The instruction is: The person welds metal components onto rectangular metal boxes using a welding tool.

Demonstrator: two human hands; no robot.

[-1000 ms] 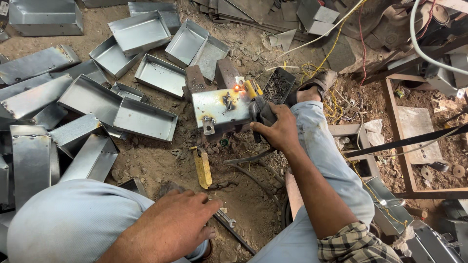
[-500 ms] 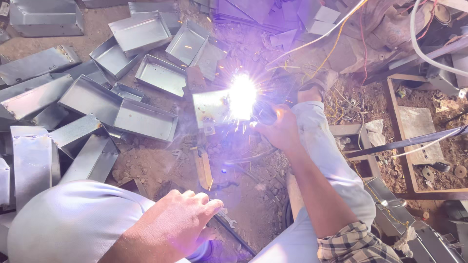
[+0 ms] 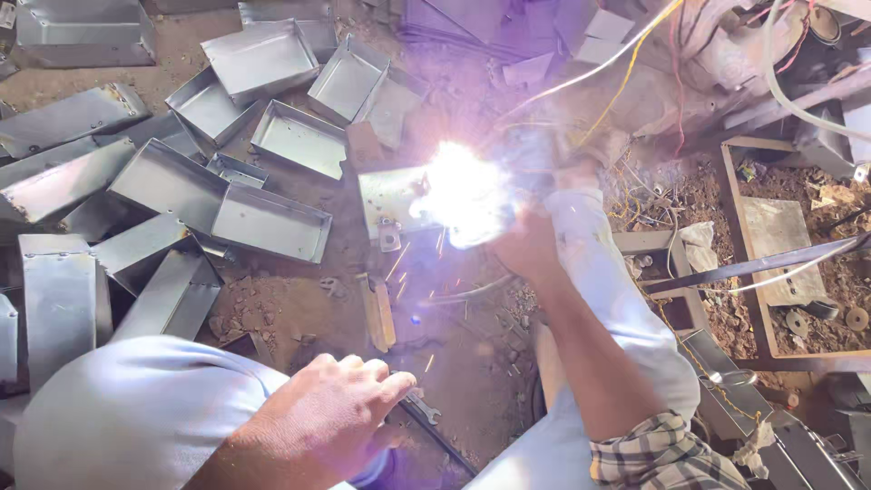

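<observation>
My right hand (image 3: 528,243) is stretched forward and closed round a dark welding holder, whose tip is lost in a bright white-violet arc flare (image 3: 463,195). The flare sits at the right end of a small sheet-metal box (image 3: 388,198) standing on the dirt floor. Sparks fall just below the box. My left hand (image 3: 334,410) rests flat on my left knee, in pale trousers, fingers loosely spread and holding nothing.
Several shallow metal trays (image 3: 272,222) and folded sheet pieces (image 3: 56,290) lie heaped to the left. A yellowish flat tool (image 3: 377,313) and a small wrench (image 3: 423,409) lie on the ground between my legs. A wooden frame (image 3: 746,238), cables (image 3: 626,68) and scrap crowd the right.
A second ago the box only showed glowing spots; then the arc lit, and it now flares wider with sparks dropping. My left hand has stayed on the knee.
</observation>
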